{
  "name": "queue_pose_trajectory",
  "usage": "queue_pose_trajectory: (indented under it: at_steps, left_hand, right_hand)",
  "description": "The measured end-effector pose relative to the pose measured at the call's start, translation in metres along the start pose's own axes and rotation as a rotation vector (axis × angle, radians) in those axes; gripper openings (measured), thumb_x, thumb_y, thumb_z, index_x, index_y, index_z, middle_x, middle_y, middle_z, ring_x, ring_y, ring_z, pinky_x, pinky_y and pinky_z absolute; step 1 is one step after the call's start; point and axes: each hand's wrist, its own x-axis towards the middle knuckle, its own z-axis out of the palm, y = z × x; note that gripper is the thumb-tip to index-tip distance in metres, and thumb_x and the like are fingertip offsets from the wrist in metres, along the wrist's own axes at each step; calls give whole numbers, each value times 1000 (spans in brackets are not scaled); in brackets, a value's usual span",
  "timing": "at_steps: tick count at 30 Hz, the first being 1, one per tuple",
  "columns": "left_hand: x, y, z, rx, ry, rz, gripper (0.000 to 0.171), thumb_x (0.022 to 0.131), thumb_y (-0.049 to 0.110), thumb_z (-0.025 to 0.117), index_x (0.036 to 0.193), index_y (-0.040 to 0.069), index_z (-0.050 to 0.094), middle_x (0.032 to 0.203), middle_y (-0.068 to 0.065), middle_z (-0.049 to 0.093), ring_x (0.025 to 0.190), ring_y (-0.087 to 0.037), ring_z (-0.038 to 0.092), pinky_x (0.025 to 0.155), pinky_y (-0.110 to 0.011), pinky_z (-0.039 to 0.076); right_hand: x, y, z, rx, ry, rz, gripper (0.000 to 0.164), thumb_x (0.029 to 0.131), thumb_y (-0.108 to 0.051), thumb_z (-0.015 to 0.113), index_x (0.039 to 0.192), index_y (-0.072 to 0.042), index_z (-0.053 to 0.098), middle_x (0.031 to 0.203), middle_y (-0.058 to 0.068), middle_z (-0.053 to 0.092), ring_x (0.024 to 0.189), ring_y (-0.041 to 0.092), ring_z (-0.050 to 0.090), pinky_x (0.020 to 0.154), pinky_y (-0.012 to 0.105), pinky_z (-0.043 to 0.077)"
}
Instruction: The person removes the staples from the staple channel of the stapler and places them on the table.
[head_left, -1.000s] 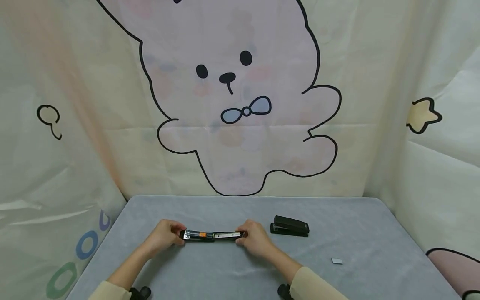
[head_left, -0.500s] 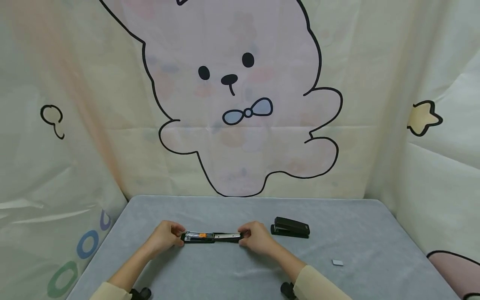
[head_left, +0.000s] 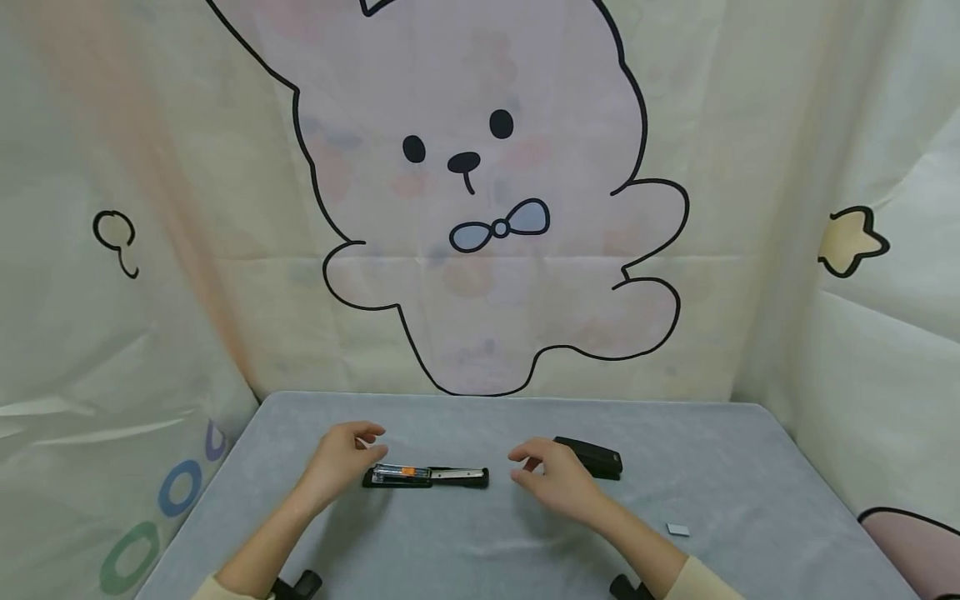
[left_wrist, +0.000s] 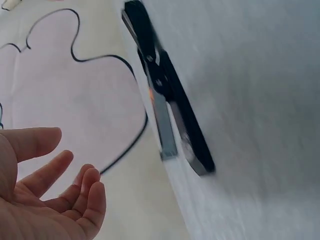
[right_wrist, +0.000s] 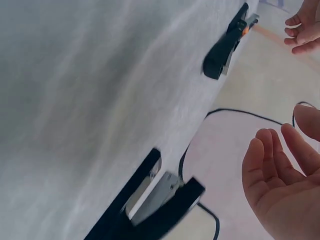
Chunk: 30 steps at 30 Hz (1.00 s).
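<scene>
A black stapler [head_left: 459, 479], swung open nearly flat, lies across the middle of the table; its metal parts and an orange patch show on top. To its left hovers my left hand [head_left: 339, 463], thumb and fingers apart and holding nothing. In the left wrist view that hand [left_wrist: 60, 205] is relaxed beside the opened stapler [left_wrist: 187, 120]. My right hand [head_left: 558, 479] hangs in the air right of the stapler, fingers loosely bent around nothing. It partly covers a second black stapler [head_left: 597, 459] in the head view. The right wrist view shows this second stapler's [right_wrist: 172, 212] mouth end, with the hand [right_wrist: 280, 185] apart from it.
A small grey piece, like a short strip of staples [head_left: 678, 530], lies on the right of the table. The grey cloth-covered table [head_left: 450, 550] ends at a fabric backdrop [head_left: 480, 333] with a cartoon bear; similar cloth hangs at both sides.
Both hands have let go of the opened stapler's ends. The left hand has risen slightly; the right has drawn off to the right, overlapping the second stapler. The opened stapler stays on the table.
</scene>
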Motion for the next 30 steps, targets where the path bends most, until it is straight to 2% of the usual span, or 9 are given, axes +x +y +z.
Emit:
queue_pose_trajectory:
  at_steps: [6, 9, 14, 20, 24, 30]
  left_hand:
    - [-8, 18, 16, -68, 33, 95, 26, 94, 7, 77, 120, 5, 76, 115, -11, 69, 94, -21, 61, 64, -34, 52]
    - [-8, 26, 25, -94, 38, 120, 26, 94, 6, 76, 120, 7, 76, 118, -9, 69, 95, -20, 59, 66, -33, 52]
    - [-8, 36, 40, -121, 52, 177, 25, 94, 5, 76, 119, 7, 76, 118, -8, 70, 96, -20, 57, 75, -38, 51]
    - [-6, 53, 64, -140, 33, 248, 27, 94, 6, 75, 120, 6, 76, 117, -6, 70, 99, -25, 61, 84, -43, 50]
    - [0, 63, 83, -145, -4, 268, 27, 94, 8, 75, 122, 6, 75, 118, -7, 69, 100, -27, 61, 81, -41, 49]
    - [14, 74, 113, -188, -77, 254, 32, 95, 13, 75, 126, 7, 74, 120, -7, 68, 104, -30, 62, 73, -35, 52]
  right_hand:
    - [-22, 9, -24, 18, 70, 33, 19, 97, -13, 75, 116, -10, 75, 107, -3, 70, 91, 12, 63, 74, 29, 54]
    - [-30, 15, -36, 43, 104, 58, 19, 97, -12, 75, 116, -8, 75, 103, -1, 70, 89, 13, 63, 73, 28, 53]
    - [-41, 26, -47, 40, 170, 130, 21, 96, -10, 76, 116, -6, 75, 106, 2, 71, 86, 13, 63, 70, 28, 52]
    - [-57, 44, -57, -6, 230, 204, 19, 96, -9, 76, 115, -9, 75, 109, 0, 71, 91, 10, 62, 74, 28, 52]
    - [-64, 57, -62, -30, 250, 242, 22, 96, -13, 77, 117, -9, 74, 117, 4, 71, 102, 18, 64, 78, 28, 54]
    - [-66, 78, -67, -20, 229, 305, 51, 97, -20, 77, 140, 2, 60, 138, 22, 60, 118, 37, 61, 83, 36, 56]
